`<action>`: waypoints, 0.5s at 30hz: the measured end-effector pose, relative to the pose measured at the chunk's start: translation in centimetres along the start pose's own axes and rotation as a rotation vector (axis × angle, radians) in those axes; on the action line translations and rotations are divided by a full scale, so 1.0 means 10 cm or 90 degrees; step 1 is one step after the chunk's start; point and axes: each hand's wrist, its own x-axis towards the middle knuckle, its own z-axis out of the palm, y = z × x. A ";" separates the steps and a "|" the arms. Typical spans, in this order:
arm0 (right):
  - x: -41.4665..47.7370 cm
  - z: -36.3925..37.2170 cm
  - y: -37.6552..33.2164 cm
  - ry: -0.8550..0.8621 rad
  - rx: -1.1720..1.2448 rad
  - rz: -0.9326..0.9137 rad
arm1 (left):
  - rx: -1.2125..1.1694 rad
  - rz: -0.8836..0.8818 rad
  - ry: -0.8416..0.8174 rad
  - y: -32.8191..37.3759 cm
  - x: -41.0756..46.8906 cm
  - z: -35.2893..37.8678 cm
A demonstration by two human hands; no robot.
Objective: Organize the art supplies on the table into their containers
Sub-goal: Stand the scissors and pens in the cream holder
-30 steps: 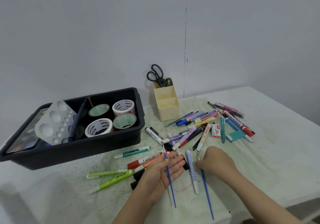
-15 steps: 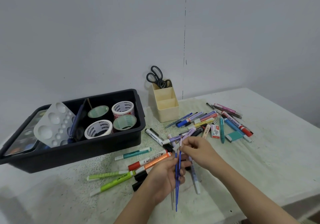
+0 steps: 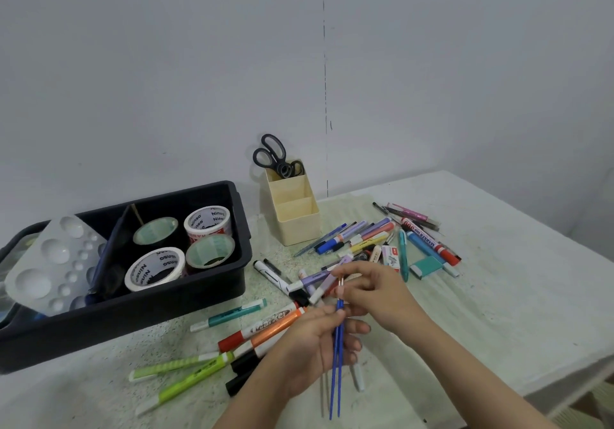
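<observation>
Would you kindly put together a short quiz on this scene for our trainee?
1. True or false: the scissors stand in the black tub.
2. How many tape rolls lie in that tub? A two, B four, C six.
3. Fill in: the left hand and the right hand both hold thin blue ____.
Key: 1 false, they stand in the cream pen holder; 2 B; 3 paintbrushes.
</observation>
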 end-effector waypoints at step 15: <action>1.23 -0.97 0.28 0.209 -0.506 0.195 | -0.073 0.055 0.100 0.29 0.48 0.09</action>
